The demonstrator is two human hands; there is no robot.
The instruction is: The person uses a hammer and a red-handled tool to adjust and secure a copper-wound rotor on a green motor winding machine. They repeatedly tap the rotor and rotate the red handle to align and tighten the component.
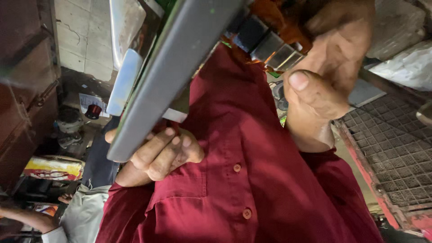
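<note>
Fingers of our left hand (159,153) curl closed around the lower end of a long flat grey metal bar (173,67), which runs slantwise from chest level up toward the top of the view. Our right hand (326,76) closes on a cluster of small shiny metal blocks with orange parts (272,42) near the bar's upper end, thumb pressed forward; what exactly it pinches we cannot tell. Behind both lies our dark red buttoned shirt (252,180).

We judge the bar could slide or twist, since only its low end is clasped and it leans steeply; the thumb sits close to the block edges and could get nipped.

At the left, on the cluttered floor, lies a pale printed paper sheet (90,102) with a small red cap (93,111) on it, and lower down a flat yellow-and-red package (53,168). A red-framed metal grating (391,157) stands at the right.
</note>
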